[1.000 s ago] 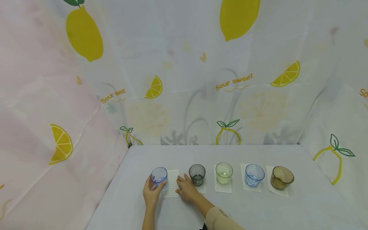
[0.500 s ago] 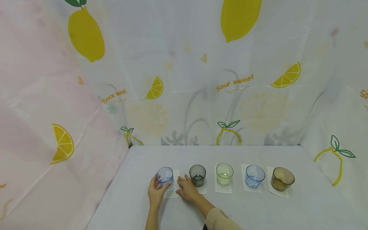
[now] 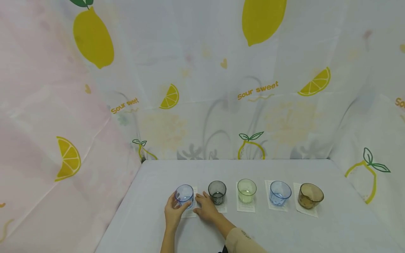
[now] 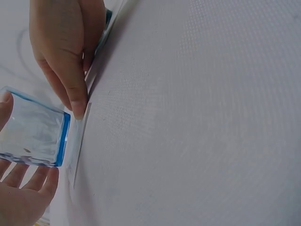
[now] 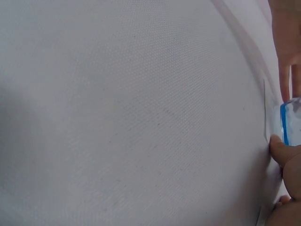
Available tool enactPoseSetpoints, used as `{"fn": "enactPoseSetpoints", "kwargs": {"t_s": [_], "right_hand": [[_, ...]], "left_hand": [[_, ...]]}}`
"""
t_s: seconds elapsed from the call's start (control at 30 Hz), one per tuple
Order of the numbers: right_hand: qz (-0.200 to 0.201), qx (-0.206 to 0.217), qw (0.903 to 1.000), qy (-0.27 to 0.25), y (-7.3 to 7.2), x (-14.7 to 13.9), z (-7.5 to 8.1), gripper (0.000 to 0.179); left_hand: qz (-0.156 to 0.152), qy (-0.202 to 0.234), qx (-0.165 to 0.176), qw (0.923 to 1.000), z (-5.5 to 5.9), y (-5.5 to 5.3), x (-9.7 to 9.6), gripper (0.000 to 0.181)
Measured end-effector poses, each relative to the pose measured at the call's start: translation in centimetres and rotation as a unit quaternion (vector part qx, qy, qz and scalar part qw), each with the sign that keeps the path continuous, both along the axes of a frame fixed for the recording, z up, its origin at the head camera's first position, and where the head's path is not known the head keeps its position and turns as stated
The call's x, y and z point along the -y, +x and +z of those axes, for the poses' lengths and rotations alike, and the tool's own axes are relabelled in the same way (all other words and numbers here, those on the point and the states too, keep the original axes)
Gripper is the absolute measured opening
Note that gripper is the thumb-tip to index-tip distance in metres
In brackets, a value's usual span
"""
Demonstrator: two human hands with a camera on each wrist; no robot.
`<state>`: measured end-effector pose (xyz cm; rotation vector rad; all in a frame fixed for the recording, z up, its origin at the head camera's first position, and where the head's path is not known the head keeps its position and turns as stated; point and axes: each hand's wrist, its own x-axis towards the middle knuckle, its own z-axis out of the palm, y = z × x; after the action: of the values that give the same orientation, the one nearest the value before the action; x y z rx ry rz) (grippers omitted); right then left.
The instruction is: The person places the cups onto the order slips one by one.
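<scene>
My left hand (image 3: 172,213) grips a clear blue glass cup (image 3: 184,197) from the side, thumb on the near wall and fingers round the far side. Under the cup lies a sheet of lined white paper (image 3: 190,214), partly hidden by it. In the left wrist view the blue base of the cup (image 4: 62,141) hangs close over the paper (image 4: 78,146). My right hand (image 3: 207,211) rests with its fingertips at the right edge of that sheet, just left of a grey glass cup (image 3: 217,192). The right wrist view shows the right thumb (image 5: 277,147) touching the sheet.
To the right a row continues with a green cup (image 3: 246,191), another blue cup (image 3: 280,193) and a brown cup (image 3: 310,196), each on its own paper. A lemon-print curtain (image 3: 202,116) stands behind the white table (image 3: 284,235).
The left hand has carried the blue cup rightward, from beside the left sheet to over it. My right hand has stayed in place at the sheet's edge.
</scene>
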<state>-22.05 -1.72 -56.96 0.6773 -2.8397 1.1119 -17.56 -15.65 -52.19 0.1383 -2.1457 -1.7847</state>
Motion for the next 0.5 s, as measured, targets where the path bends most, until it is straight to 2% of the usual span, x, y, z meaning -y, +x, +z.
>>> {"fn": "enactPoseSetpoints", "kwargs": {"t_s": [0.5], "right_hand": [[0.001, -0.006, 1.0000, -0.005, -0.04, 0.05, 0.06, 0.046]], "left_hand": [[-0.034, 0.009, 0.017, 0.9992, 0.06, 0.15, -0.20, 0.069]]}}
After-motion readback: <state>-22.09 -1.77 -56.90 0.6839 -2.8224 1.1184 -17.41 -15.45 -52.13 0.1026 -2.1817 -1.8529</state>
